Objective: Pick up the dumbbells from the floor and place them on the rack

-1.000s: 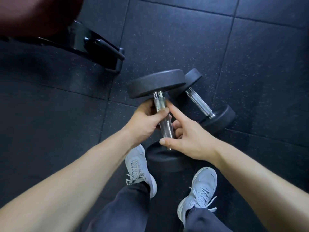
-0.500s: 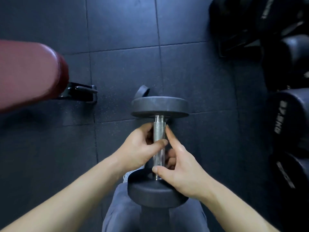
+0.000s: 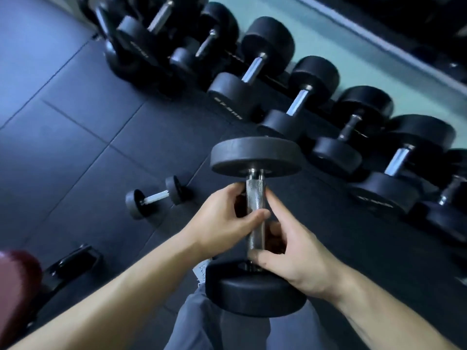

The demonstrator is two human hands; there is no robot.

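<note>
Gripping the dumbbell (image 3: 255, 213) handle, left hand (image 3: 222, 223) and right hand (image 3: 290, 251) held it upright, near the rack (image 3: 328, 117). Risk judged: thumb-and-finger hold slipping under weight.

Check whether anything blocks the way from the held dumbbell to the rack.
Nothing visible does. The black dumbbell with the knurled steel handle, held in both hands, hangs right before the rack's row of black dumbbells; only bare dark rubber floor lies between. No free slot is clearly visible.
</note>
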